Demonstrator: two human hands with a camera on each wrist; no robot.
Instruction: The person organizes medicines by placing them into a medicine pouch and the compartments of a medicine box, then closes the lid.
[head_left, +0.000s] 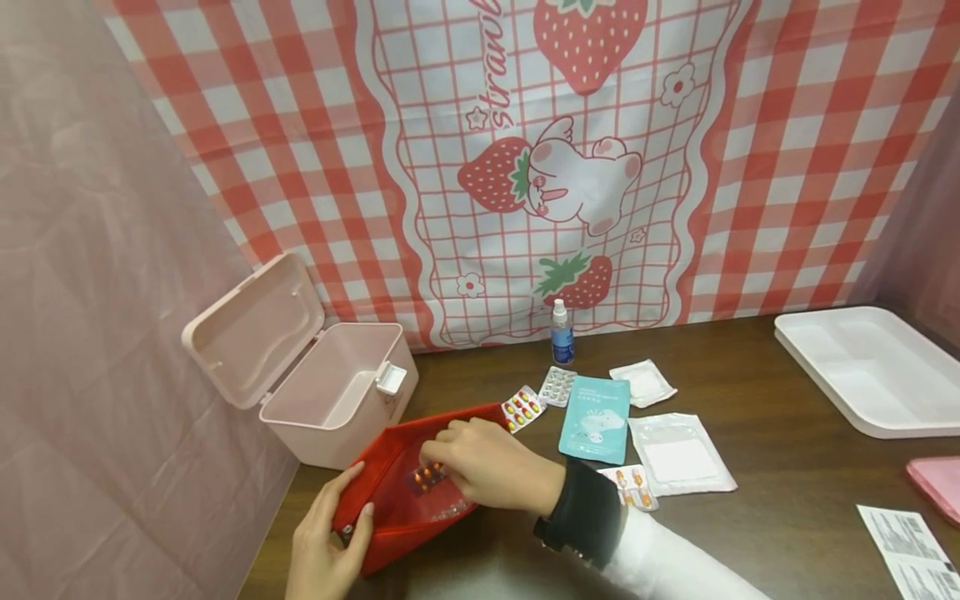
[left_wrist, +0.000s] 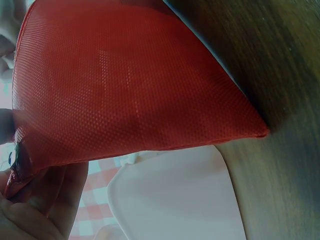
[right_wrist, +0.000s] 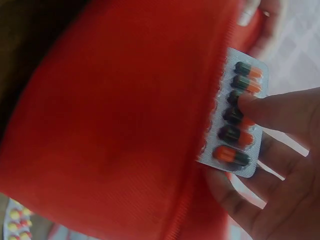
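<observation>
A red zip pouch (head_left: 397, 533) is held up off the table by my left hand (head_left: 326, 533), which grips its left end between thumb and fingers. In the left wrist view the mesh-textured side of the pouch (left_wrist: 115, 85) hides part of that hand. My right hand (head_left: 487, 462) is at the pouch's gaping mouth. It pinches a blister pack of dark-green and orange capsules (right_wrist: 232, 135), thumb on the capsule side. One long side of the pack is hidden behind the pouch's zipped edge. Something clear and shiny lies inside the pouch, too small to tell.
A pink box (head_left: 337, 442) with its lid up stands behind the pouch. Rightward lie blister packs (head_left: 522, 407), a teal packet (head_left: 596, 421), white dressing packets (head_left: 682, 454) and a spray bottle (head_left: 562, 337). A white tray (head_left: 862, 408) is far right, near a printed sheet (head_left: 903, 542).
</observation>
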